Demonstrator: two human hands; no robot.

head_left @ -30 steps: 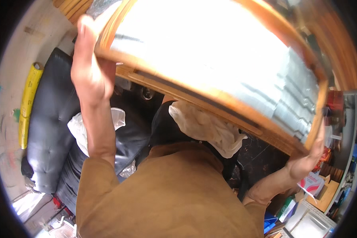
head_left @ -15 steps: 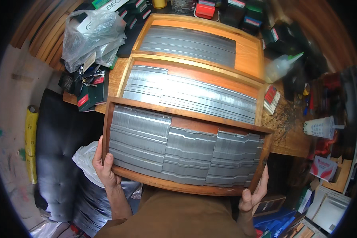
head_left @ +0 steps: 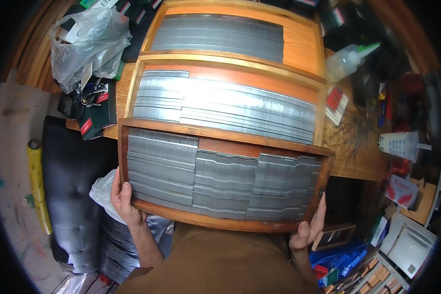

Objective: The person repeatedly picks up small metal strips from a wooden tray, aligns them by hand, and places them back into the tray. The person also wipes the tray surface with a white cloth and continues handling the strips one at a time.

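The dark tray (head_left: pixel 206 221) is on my side of the middle tray (head_left: pixel 320 115); I can't tell if they touch. My left hand (head_left: pixel 127 203) and right hand (head_left: pixel 308 232), part curled, grip one end each, I think to keep it level. A second ago it was tipped and shiny; now its gray strips (head_left: pixel 225 181) show well.

Glare whitens the middle strips (head_left: pixel 245 108); picture edges bend and darken.

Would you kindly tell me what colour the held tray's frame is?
The held tray's wooden frame is reddish-brown, best seen in the head view.
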